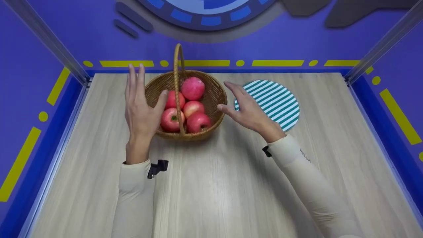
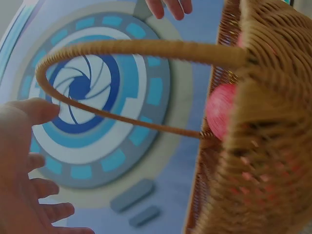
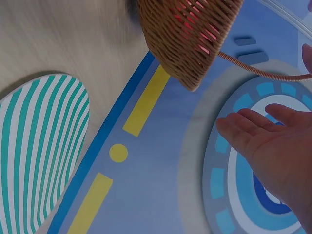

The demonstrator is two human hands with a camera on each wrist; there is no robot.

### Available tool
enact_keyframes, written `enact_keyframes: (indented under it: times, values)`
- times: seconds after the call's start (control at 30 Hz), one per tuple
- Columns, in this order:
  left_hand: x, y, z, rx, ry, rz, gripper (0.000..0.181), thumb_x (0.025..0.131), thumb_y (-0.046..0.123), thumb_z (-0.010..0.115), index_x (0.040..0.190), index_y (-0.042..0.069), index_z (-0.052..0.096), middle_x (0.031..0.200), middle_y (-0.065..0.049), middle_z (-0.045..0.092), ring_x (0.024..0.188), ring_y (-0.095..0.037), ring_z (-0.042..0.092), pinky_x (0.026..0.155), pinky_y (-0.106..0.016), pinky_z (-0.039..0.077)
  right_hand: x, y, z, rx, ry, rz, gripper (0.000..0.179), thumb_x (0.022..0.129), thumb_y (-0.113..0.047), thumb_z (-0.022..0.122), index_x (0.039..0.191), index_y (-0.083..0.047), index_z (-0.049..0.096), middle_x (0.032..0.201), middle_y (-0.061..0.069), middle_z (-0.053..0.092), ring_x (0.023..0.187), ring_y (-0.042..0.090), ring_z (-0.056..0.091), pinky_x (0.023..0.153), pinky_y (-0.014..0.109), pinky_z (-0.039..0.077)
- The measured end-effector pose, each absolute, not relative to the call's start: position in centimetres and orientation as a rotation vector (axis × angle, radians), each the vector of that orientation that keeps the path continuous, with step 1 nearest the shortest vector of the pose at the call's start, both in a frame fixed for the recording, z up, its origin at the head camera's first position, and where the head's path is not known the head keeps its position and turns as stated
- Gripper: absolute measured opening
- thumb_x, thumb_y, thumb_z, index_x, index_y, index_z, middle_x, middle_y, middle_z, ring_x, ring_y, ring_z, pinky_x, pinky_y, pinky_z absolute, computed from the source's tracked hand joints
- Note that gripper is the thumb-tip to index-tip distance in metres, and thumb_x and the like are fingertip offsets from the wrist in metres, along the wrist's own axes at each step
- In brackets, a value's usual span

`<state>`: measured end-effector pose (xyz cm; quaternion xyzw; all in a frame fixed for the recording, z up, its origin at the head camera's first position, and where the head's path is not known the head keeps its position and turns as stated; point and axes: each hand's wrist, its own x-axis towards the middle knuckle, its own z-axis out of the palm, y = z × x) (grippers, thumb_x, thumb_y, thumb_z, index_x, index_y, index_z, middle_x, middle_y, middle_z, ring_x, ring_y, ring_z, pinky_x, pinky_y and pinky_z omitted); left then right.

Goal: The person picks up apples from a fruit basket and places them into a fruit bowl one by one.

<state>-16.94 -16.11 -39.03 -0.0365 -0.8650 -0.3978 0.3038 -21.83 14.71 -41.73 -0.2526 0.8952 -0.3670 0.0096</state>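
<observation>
A brown wicker basket (image 1: 211,130) with one tall arched handle (image 1: 177,69) stands on the table, holding several red apples (image 1: 199,122). One pinker, rounder fruit (image 1: 193,88) lies toward the basket's back. My left hand (image 1: 140,105) is at the basket's left side, fingers straight and thumb spread toward the fruit. To the right of the basket is my right hand (image 1: 244,107), its fingers extended and thumb tip overlapping the rim in the head view. The left wrist view shows the left hand (image 2: 29,175) apart from the handle. Neither hand holds anything.
A round mat (image 1: 274,99) with green and white stripes lies right of the basket, partly behind the right hand. Blue-purple panels (image 1: 277,46) with yellow marks wall the wooden table (image 1: 205,191) at the back and both sides.
</observation>
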Motion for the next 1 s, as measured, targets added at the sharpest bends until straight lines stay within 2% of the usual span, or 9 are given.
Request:
enact_keyframes:
  times: [0.13,0.23,0.47,0.67,0.8,0.9,1.0]
  values:
    - [-16.9,-17.2,-40.3,-0.046,-2.331,-1.085,0.087,0.096,0.046,0.076,0.167,0.015,0.037,0.175,-0.012,0.020,0.161,-0.029,0.018,0.123,-0.061,0.030,-21.9,13.7,-41.7,-0.828,2.759,-1.178,0.085,0.102,-0.048,0.070,0.167,-0.008,0.032,0.167,0.012,0.038,0.152,0.027,0.037,0.124,0.048,0.033]
    - [-16.8,-18.0,-41.2,0.000,-2.354,-1.129,0.088,0.095,0.046,0.077,0.167,0.015,0.037,0.175,-0.012,0.022,0.160,-0.033,0.020,0.122,-0.066,0.027,-21.9,13.0,-41.8,-0.843,2.715,-1.181,0.085,0.102,-0.048,0.070,0.166,-0.006,0.032,0.165,0.013,0.040,0.150,0.029,0.041,0.123,0.047,0.036]
    - [-16.7,-19.0,-43.3,0.092,-2.385,-1.233,0.087,0.096,0.038,0.076,0.169,0.016,0.033,0.174,-0.013,0.023,0.158,-0.037,0.024,0.126,-0.062,0.021,-21.8,11.7,-42.5,-0.852,2.673,-1.123,0.086,0.101,-0.047,0.071,0.167,-0.008,0.031,0.165,0.014,0.039,0.149,0.030,0.041,0.121,0.047,0.038]
    - [-16.3,-19.7,-45.1,0.158,-2.401,-1.291,0.080,0.096,0.023,0.072,0.167,0.014,0.036,0.173,-0.013,0.026,0.159,-0.030,0.025,0.128,-0.053,0.022,-21.7,10.9,-43.2,-0.879,2.629,-1.084,0.089,0.099,-0.042,0.076,0.168,-0.009,0.030,0.166,0.015,0.038,0.151,0.030,0.039,0.122,0.047,0.036]
    - [-16.0,-20.1,-45.8,0.193,-2.375,-1.417,0.074,0.097,0.016,0.069,0.165,0.014,0.040,0.170,-0.008,0.036,0.154,-0.032,0.035,0.124,-0.052,0.032,-21.7,10.4,-43.4,-0.894,2.597,-1.060,0.089,0.098,-0.039,0.078,0.167,-0.009,0.031,0.163,0.017,0.041,0.146,0.031,0.044,0.121,0.048,0.039]
    - [-16.1,-20.3,-46.1,0.212,-2.334,-1.511,0.070,0.096,0.010,0.066,0.163,0.014,0.045,0.165,-0.005,0.043,0.147,-0.035,0.046,0.116,-0.052,0.044,-21.7,10.1,-43.4,-0.887,2.595,-1.013,0.089,0.099,-0.040,0.077,0.168,-0.009,0.030,0.163,0.019,0.040,0.144,0.033,0.047,0.119,0.049,0.041]
    - [-16.2,-20.4,-46.5,0.215,-2.309,-1.549,0.069,0.095,0.006,0.064,0.161,0.017,0.049,0.163,-0.003,0.047,0.143,-0.035,0.050,0.111,-0.053,0.049,-21.7,9.8,-43.4,-0.893,2.609,-0.953,0.088,0.100,-0.042,0.074,0.168,-0.008,0.029,0.162,0.020,0.040,0.143,0.034,0.049,0.119,0.049,0.042]
